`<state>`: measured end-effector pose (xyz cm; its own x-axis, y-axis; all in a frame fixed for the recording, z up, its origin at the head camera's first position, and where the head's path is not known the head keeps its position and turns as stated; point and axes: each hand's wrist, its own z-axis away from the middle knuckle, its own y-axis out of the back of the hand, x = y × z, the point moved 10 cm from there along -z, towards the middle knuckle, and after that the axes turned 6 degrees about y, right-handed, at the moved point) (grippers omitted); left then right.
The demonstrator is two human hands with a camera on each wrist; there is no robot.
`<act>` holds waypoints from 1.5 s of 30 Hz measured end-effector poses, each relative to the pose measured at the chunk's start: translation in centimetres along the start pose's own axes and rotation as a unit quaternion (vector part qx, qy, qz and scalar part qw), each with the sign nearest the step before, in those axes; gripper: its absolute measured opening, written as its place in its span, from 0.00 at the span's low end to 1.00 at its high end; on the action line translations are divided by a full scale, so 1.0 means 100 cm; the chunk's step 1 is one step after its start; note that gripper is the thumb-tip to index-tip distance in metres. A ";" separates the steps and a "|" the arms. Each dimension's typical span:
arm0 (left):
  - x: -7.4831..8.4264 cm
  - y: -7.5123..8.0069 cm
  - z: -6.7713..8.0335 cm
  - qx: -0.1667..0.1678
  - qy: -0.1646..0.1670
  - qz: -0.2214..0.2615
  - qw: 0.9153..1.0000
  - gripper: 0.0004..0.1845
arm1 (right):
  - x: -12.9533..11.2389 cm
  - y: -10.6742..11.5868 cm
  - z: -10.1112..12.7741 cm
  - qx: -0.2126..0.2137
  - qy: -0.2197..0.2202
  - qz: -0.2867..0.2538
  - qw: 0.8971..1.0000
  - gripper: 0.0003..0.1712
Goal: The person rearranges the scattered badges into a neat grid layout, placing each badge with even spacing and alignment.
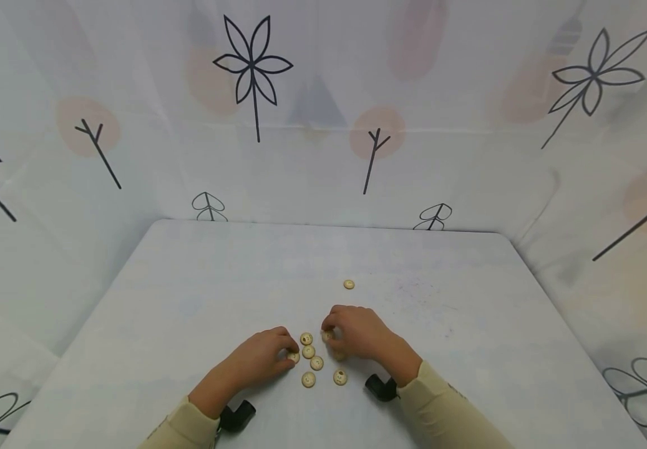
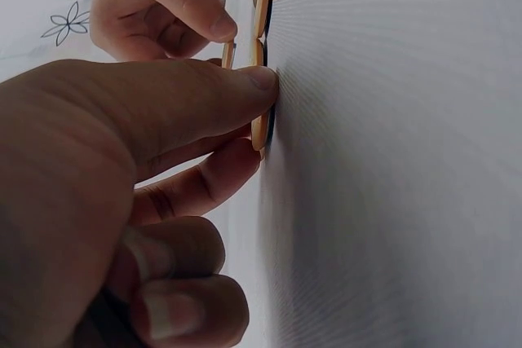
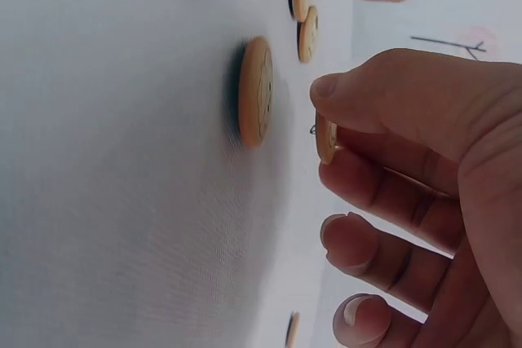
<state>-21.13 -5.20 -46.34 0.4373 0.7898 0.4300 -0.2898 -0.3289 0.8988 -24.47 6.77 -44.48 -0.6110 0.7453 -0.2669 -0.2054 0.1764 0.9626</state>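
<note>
With my left hand [image 1: 261,360] pinching one wooden button [image 1: 294,357] against the worktop [image 1: 469,324] and my right hand [image 1: 357,333] pinching another [image 3: 326,138], either could slip into the cluster [image 1: 316,363].

Even, soft light fills the head view, bright and a little washed out, with only faint shadows under the hands on the table [image 1: 469,299]. The backdrop [image 1: 312,125] bows near the picture's edges from wide-lens distortion. Both wrist views are dimmer: nearby fingers are blurred, and small dark shadows sit behind the wooden discs [image 3: 255,91].
</note>
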 end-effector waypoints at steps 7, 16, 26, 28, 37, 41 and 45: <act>-0.001 -0.001 0.000 -0.008 0.009 0.002 1.000 0.09 | 0.006 0.004 -0.003 0.003 -0.016 0.008 1.000 0.10; -0.001 -0.001 0.000 -0.007 0.010 0.005 1.000 0.09 | 0.013 0.011 -0.007 0.016 -0.023 0.029 0.999 0.11; -0.002 0.000 0.000 -0.009 0.008 0.009 1.000 0.09 | 0.019 0.021 -0.014 0.031 -0.031 0.022 0.999 0.09; -0.002 0.000 0.000 -0.008 0.008 0.010 1.000 0.09 | 0.020 0.023 -0.015 0.033 -0.032 0.024 0.999 0.09; -0.001 0.001 0.000 0.000 0.001 0.007 1.000 0.09 | 0.029 0.028 -0.020 0.039 -0.047 0.016 0.998 0.10; -0.001 0.001 0.000 0.001 0.001 0.004 1.000 0.09 | 0.034 0.027 -0.022 0.038 -0.055 0.013 0.998 0.11; -0.002 0.000 -0.001 -0.002 0.002 0.005 1.000 0.09 | 0.039 0.028 -0.025 0.039 -0.062 0.010 0.997 0.12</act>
<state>-21.25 -5.30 -46.44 0.4302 0.7892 0.4383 -0.2975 -0.3344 0.8942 -29.33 8.61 -42.90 -0.5138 0.8221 -0.2453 -0.1307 0.2076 0.9694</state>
